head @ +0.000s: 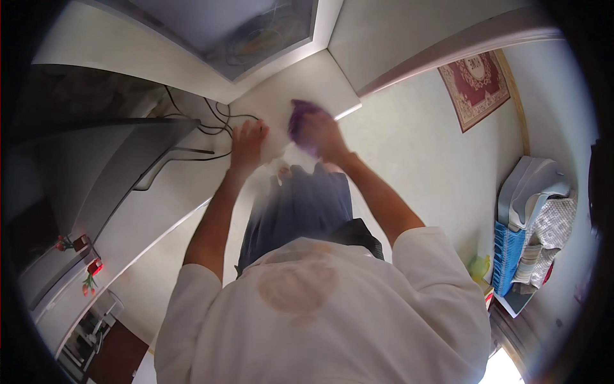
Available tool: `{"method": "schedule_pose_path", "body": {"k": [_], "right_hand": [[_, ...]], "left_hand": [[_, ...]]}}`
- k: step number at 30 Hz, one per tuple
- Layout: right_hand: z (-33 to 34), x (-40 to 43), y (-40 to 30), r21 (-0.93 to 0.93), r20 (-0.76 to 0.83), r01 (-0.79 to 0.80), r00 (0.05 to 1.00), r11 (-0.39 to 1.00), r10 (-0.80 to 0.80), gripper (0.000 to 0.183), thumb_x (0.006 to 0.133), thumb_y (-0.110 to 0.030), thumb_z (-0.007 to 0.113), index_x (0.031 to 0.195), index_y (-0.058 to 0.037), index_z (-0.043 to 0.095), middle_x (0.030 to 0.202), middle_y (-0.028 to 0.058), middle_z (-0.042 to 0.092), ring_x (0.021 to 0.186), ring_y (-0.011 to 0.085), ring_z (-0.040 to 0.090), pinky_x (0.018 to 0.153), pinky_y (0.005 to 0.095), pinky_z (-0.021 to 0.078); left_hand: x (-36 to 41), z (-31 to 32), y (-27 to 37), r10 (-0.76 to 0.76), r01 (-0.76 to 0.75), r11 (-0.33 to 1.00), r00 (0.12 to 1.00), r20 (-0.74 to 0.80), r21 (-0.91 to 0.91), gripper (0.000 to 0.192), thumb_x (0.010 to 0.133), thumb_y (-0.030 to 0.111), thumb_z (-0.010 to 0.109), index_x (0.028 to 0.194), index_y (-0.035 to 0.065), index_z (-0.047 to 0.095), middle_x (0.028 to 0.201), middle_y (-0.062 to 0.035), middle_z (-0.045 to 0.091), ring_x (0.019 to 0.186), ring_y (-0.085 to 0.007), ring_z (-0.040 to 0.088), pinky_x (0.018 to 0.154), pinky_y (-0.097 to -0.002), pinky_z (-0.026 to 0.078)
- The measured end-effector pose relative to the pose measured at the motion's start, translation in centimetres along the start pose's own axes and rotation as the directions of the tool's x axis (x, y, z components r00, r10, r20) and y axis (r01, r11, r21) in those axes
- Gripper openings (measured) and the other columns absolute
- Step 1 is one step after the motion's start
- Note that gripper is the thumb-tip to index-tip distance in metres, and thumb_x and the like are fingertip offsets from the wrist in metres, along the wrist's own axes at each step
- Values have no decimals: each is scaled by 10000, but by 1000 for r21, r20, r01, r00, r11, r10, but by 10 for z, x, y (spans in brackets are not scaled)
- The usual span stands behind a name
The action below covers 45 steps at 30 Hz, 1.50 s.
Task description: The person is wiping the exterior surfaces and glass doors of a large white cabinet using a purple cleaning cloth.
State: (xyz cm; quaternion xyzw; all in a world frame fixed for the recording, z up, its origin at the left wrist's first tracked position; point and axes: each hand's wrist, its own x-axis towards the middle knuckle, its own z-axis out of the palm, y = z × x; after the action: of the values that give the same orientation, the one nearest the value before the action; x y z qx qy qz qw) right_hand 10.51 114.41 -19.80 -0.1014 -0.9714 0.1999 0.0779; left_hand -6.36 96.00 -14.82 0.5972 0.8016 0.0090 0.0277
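Observation:
My right hand (322,137) grips a bunched purple cloth (298,122) and presses it on the white cabinet top (276,93), close to its right edge. Both the hand and the cloth are blurred. To the left, my left hand (248,144) rests palm down on the same white surface, its fingers a little apart and nothing visible in them. Several thin black cables (213,127) lie tangled beside its fingers, and one passes behind the fingertips.
A flat-screen television (139,163) on wire-like feet stands at the left. Beyond the cabinet top is a white-framed glass panel (259,43). Artificial flowers in red pots (95,266) sit lower left. A red patterned doormat (479,89) and a chair piled with fabrics (532,230) are at the right.

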Motion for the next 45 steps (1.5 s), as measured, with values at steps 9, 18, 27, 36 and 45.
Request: {"method": "schedule_pose_path", "body": {"k": [9, 18, 27, 36, 45], "right_hand": [[-6, -7, -2, -90, -269, -429, 879, 899, 393, 343, 671, -12, 589, 985, -150, 603, 1240, 116, 441, 1097, 322, 418, 904, 470, 351], [-91, 14, -72, 850, 510, -526, 801, -39, 314, 323, 786, -163, 563, 1091, -63, 531, 1036, 76, 565, 953, 199, 543, 829, 336, 425], [-38, -57, 38, 480, 305, -456, 888, 749, 345, 325, 821, -232, 533, 1045, 3, 539, 889, 109, 626, 856, 196, 594, 690, 307, 476], [-118, -31, 27, 747, 614, -201, 575, -634, 541, 399, 930, -413, 347, 1064, -85, 531, 945, 66, 590, 779, 205, 556, 639, 312, 456], [-114, -30, 61, 922, 373, -303, 863, -242, 341, 372, 876, -282, 526, 1157, -49, 456, 991, 67, 554, 840, 157, 532, 669, 289, 449]], "left_hand": [[19, 12, -27, -141, 139, 990, 985, -100, -22, 246, 796, 92, 524, 1034, 95, 586, 1198, -130, 459, 1121, -345, 407, 917, -469, 332], [14, 6, 22, -511, 382, 370, 845, 158, -847, 305, 847, 252, 543, 1055, 29, 554, 1109, -137, 526, 987, -240, 535, 833, -353, 428], [26, -9, 65, -67, 359, -635, 857, 511, -684, 438, 803, 193, 635, 1157, 7, 456, 1058, -130, 563, 954, -232, 574, 833, -363, 490], [59, -11, 66, -397, 354, -644, 603, 692, -678, 476, 718, 82, 707, 1116, -18, 464, 1020, -151, 567, 900, -239, 591, 769, -345, 520], [82, -25, 81, -687, 273, -166, 657, 310, -948, 558, 689, 68, 721, 1160, -9, 433, 1020, -131, 557, 849, -207, 588, 726, -304, 512]]}}
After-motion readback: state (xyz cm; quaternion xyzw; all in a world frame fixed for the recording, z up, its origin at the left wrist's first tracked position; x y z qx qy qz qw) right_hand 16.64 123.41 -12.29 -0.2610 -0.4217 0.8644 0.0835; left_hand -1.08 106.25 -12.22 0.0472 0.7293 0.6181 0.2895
